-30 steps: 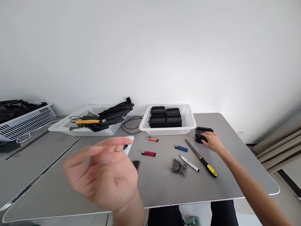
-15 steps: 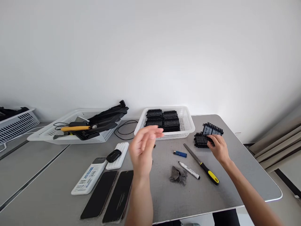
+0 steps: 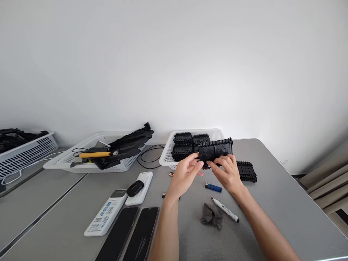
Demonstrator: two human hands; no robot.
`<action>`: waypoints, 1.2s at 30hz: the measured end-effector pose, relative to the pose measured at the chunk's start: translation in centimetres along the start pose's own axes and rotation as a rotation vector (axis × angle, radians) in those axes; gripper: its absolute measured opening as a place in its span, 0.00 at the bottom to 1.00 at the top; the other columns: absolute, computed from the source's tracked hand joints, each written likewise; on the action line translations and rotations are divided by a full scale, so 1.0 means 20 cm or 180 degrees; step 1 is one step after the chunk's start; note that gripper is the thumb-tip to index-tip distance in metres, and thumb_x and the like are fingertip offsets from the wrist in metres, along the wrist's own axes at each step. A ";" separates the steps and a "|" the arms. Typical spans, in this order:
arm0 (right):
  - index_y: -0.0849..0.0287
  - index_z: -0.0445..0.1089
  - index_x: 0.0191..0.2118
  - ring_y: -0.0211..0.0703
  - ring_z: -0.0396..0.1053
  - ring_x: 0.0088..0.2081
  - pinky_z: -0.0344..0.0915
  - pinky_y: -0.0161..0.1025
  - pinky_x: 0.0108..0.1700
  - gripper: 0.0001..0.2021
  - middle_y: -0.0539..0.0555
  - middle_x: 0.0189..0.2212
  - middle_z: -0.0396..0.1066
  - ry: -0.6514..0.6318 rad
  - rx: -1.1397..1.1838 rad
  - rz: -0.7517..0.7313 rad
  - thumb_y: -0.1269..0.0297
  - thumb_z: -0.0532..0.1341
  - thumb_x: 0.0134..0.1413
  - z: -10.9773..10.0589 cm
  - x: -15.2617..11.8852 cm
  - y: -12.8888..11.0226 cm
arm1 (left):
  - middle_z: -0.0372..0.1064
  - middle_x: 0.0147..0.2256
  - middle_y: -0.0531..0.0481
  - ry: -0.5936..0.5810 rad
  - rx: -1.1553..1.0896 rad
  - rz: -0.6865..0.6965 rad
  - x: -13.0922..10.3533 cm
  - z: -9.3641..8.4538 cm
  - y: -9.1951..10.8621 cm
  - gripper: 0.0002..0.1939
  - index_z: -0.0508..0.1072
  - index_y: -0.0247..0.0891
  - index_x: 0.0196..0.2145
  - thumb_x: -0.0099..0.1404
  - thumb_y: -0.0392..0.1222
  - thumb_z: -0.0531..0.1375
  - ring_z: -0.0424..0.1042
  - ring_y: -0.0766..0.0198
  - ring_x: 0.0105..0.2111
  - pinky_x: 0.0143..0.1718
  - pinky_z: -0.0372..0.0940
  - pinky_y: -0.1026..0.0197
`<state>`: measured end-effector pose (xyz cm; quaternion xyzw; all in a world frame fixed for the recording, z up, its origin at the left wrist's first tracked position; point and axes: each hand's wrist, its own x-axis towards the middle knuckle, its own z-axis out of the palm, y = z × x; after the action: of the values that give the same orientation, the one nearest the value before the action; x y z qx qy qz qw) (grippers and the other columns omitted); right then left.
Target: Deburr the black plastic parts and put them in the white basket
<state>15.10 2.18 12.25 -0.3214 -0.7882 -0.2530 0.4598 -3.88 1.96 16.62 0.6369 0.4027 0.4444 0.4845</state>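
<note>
While the left hand (image 3: 182,176) pinches one end and the right hand (image 3: 230,177) grasps the lower edge, seemingly for steadiness, the ridged black panel (image 3: 213,151) sits raised at one o'clock, a similar panel (image 3: 247,172) lying at its four.

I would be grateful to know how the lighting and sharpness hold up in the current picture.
Head view: light looks soft, with a broad bright patch on the wall; the left hand and right hand look reasonably sharp; fine detail sinks into black on the held panel.
</note>
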 end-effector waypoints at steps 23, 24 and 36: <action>0.65 0.74 0.37 0.54 0.74 0.42 0.64 0.39 0.37 0.07 0.65 0.39 0.74 -0.4006 -0.0159 0.2204 0.79 0.60 0.56 0.26 -0.33 -0.15 | 0.74 0.28 0.50 0.0996 -0.0294 -0.0139 0.07 -0.07 -0.05 0.31 0.71 0.31 0.53 0.57 0.55 0.65 0.75 0.60 0.26 0.32 0.76 0.55; 0.65 0.74 0.37 0.54 0.73 0.43 0.63 0.39 0.38 0.07 0.65 0.40 0.74 -0.4003 -0.0123 0.2183 0.79 0.60 0.56 0.27 -0.33 -0.14 | 0.73 0.26 0.50 0.1004 -0.0292 -0.0132 0.07 -0.07 -0.05 0.31 0.72 0.31 0.53 0.57 0.55 0.65 0.76 0.59 0.26 0.32 0.76 0.55; 0.57 0.64 0.38 0.37 0.66 0.28 0.58 0.32 0.31 0.08 0.49 0.29 0.71 -0.3673 0.3109 0.1760 0.63 0.51 0.67 -0.05 -0.07 -0.03 | 0.75 0.29 0.49 0.1011 -0.0299 -0.0130 0.08 -0.08 -0.06 0.32 0.71 0.32 0.53 0.57 0.56 0.66 0.76 0.60 0.25 0.32 0.74 0.57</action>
<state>15.71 0.74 11.44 -0.3476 -0.8151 0.4491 0.1148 -5.02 4.12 15.97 0.5270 0.4658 0.5478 0.4530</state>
